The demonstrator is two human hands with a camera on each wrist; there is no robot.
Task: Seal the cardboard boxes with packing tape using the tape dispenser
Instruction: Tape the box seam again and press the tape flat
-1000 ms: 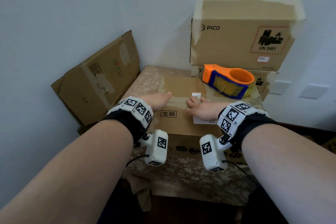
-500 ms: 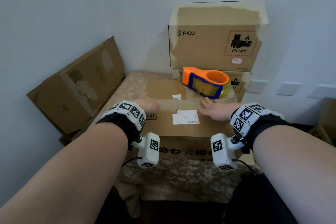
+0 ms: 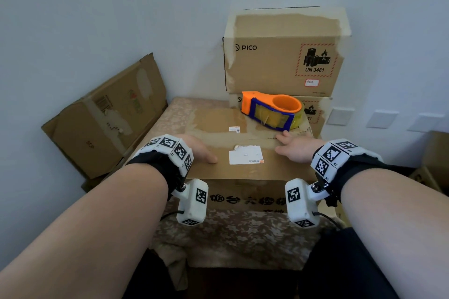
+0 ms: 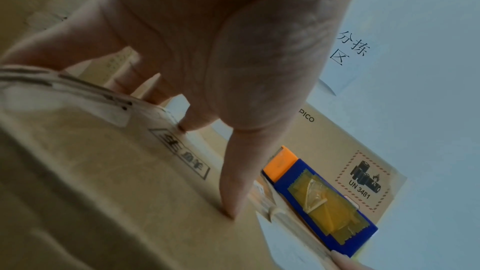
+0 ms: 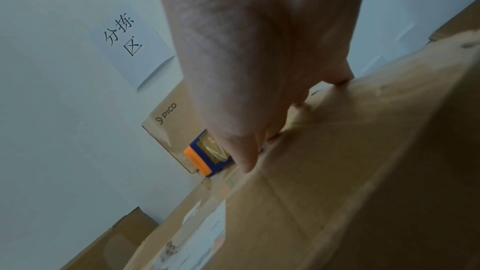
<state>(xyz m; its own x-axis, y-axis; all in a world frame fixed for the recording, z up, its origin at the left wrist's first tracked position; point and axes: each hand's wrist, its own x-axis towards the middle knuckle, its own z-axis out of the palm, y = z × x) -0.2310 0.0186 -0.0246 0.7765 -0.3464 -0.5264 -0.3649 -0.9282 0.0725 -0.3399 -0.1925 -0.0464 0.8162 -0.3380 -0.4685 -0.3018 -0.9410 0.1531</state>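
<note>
Hands flat on the box

Head view: my left hand (image 3: 199, 149) and right hand (image 3: 295, 149) press flat, fingers straight, on the cardboard box (image 3: 245, 170); tape dispenser (image 3: 271, 110) sits on top at 1 o'clock.

Left wrist view: fingers (image 4: 231, 182) touch cardboard.

Right wrist view: same.

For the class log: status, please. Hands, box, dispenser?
Left hand and right hand flat on box. Tape dispenser untouched on its far end. Nothing in the way.
</note>
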